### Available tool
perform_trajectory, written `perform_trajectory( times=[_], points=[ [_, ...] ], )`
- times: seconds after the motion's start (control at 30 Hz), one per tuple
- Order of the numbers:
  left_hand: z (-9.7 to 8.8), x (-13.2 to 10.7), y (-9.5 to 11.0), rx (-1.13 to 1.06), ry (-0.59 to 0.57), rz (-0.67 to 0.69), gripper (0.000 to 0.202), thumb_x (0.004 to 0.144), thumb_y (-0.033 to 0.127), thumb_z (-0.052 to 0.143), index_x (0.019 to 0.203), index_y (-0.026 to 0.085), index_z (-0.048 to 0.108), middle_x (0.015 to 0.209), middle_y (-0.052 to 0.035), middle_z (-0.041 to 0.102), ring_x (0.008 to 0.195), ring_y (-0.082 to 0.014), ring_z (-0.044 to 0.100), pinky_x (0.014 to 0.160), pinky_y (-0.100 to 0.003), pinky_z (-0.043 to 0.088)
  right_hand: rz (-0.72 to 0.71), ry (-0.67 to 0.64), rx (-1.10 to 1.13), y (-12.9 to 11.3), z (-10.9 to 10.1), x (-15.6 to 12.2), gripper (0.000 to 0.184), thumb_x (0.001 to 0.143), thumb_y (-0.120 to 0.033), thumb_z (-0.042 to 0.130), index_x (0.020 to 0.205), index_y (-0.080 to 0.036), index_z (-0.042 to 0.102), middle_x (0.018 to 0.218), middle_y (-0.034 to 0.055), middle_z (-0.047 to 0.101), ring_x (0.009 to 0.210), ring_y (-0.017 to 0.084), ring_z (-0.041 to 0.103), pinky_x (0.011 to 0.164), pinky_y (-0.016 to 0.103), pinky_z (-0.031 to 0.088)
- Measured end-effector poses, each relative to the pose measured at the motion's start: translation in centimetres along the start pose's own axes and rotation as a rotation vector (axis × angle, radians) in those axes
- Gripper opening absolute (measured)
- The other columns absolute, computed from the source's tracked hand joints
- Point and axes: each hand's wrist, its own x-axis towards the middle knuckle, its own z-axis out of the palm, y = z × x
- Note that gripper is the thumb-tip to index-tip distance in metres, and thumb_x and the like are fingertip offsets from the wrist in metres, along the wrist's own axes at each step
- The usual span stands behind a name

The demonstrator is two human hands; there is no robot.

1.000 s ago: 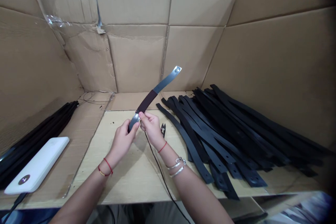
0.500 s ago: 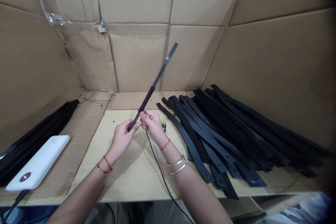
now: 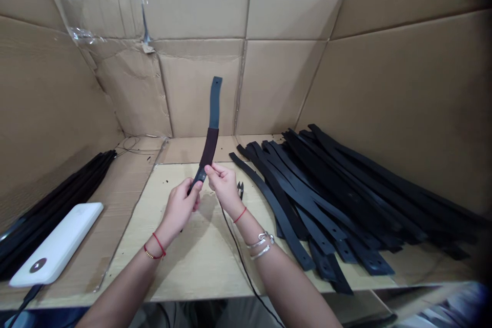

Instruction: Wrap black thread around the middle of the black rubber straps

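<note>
A flat black strap (image 3: 211,136) stands nearly upright, with a dark brown wrapped band (image 3: 209,147) around its middle and a hole near its lower end. My left hand (image 3: 179,207) grips the strap's lower end, and my right hand (image 3: 224,187) pinches it from the other side with thumb and fingers. Just right of my right hand, small black thread snips (image 3: 240,190) lie on the pale wooden board (image 3: 184,261), not touched by either hand.
A large pile of black straps (image 3: 326,200) covers the right side of the board. Left of it lie a bundle of long black strips (image 3: 57,205) and a white power bank (image 3: 56,244). A black cable (image 3: 234,246) runs toward me. Cardboard walls (image 3: 200,87) surround the area.
The strap has swung from leaning right to nearly upright, and its flat face has turned back toward me after showing edge-on. Both hands stay in almost the same place.
</note>
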Motion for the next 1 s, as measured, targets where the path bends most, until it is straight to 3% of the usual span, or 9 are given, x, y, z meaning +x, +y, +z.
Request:
perform_trajectory(
  times=[0.07,0.17,0.27,0.37,0.53,0.67,0.77,0.83,1.0],
  points=[
    [0.1,-0.4,0.2,0.008,0.022,0.001,0.058,0.076,0.072,0.041,0.075,0.014,0.043,0.051,0.0021,0.043,0.039,-0.0044,0.037,0.039,-0.017,0.028,0.056,-0.084,0.077,-0.1,0.0,-0.1,0.044,0.068,-0.048,0.072,0.075,-0.011,0.049,0.053,-0.0076,0.019,0.045,0.0,0.016,0.045,0.019,0.009],
    [0.2,-1.0,0.6,-0.112,-0.093,-0.048,0.059,0.074,0.073,0.043,0.073,0.014,0.04,0.049,0.0043,0.035,0.037,-0.0034,0.03,0.037,-0.018,0.021,0.158,-0.211,0.179,-0.6,-0.1,-0.3,0.051,0.07,-0.047,0.072,0.101,-0.008,0.058,0.055,-0.0082,0.013,0.046,0.0,0.012,0.047,0.019,0.007],
    [0.0,-1.0,0.8,-0.128,-0.194,-0.003,0.055,0.077,0.069,0.044,0.072,0.014,0.037,0.049,0.0044,0.034,0.039,-0.0028,0.029,0.041,-0.018,0.023,0.151,-0.203,0.206,-1.0,-0.2,-0.5,0.058,0.069,-0.045,0.074,0.108,-0.005,0.059,0.054,-0.0088,0.012,0.045,0.0,0.011,0.046,0.019,0.006],
    [-0.2,-0.5,0.6,-0.05,-0.202,0.098,0.052,0.083,0.065,0.039,0.077,0.013,0.042,0.058,0.0007,0.045,0.05,-0.0049,0.042,0.051,-0.018,0.034,0.094,-0.135,0.168,-1.2,-0.1,-0.6,0.06,0.068,-0.044,0.074,0.11,-0.004,0.059,0.053,-0.0087,0.017,0.044,0.0,0.014,0.045,0.019,0.007],
    [0.0,-0.2,0.0,-0.051,0.022,0.184,0.049,0.082,0.06,0.046,0.09,0.012,0.049,0.065,0.0007,0.043,0.058,-0.0033,0.037,0.054,-0.017,0.029,0.125,-0.202,0.189,-0.7,-0.2,-0.3,0.054,0.068,-0.043,0.075,0.106,-0.008,0.059,0.053,-0.0088,0.018,0.045,0.0,0.013,0.045,0.018,0.009],
    [0.6,-0.5,0.3,-0.458,-0.189,-0.005,0.056,0.081,0.068,0.038,0.089,0.013,0.043,0.062,0.0022,0.038,0.048,-0.0032,0.032,0.045,-0.018,0.024,0.168,-0.273,0.115,-0.5,-0.8,0.0,0.043,0.071,-0.047,0.071,0.085,-0.009,0.056,0.049,-0.0054,0.037,0.042,0.0,0.021,0.045,0.018,0.01],
    [0.5,-0.3,0.6,-0.488,-0.28,-0.063,0.059,0.08,0.069,0.038,0.093,0.012,0.045,0.061,0.0008,0.045,0.048,-0.0049,0.039,0.046,-0.018,0.031,0.095,-0.221,0.043,-0.6,-0.9,0.0,0.043,0.073,-0.047,0.069,0.068,-0.01,0.048,0.049,-0.0026,0.04,0.043,0.001,0.028,0.044,0.018,0.013],
    [0.2,0.1,0.6,-0.411,-0.253,-0.051,0.061,0.079,0.069,0.04,0.096,0.011,0.047,0.061,-0.001,0.05,0.051,-0.0061,0.045,0.051,-0.018,0.036,0.025,-0.154,0.002,-0.5,-0.7,-0.1,0.045,0.072,-0.048,0.069,0.065,-0.011,0.046,0.047,-0.0047,0.032,0.043,0.001,0.026,0.044,0.019,0.013],
    [-0.4,0.2,0.2,-0.161,0.037,-0.018,0.063,0.075,0.073,0.043,0.08,0.011,0.05,0.056,-0.0017,0.05,0.045,-0.0059,0.043,0.044,-0.018,0.032,0.019,-0.108,-0.02,0.1,0.0,-0.2,0.048,0.07,-0.052,0.07,0.065,-0.011,0.045,0.05,-0.0062,0.023,0.044,0.0,0.019,0.045,0.019,0.011]
  ],
)
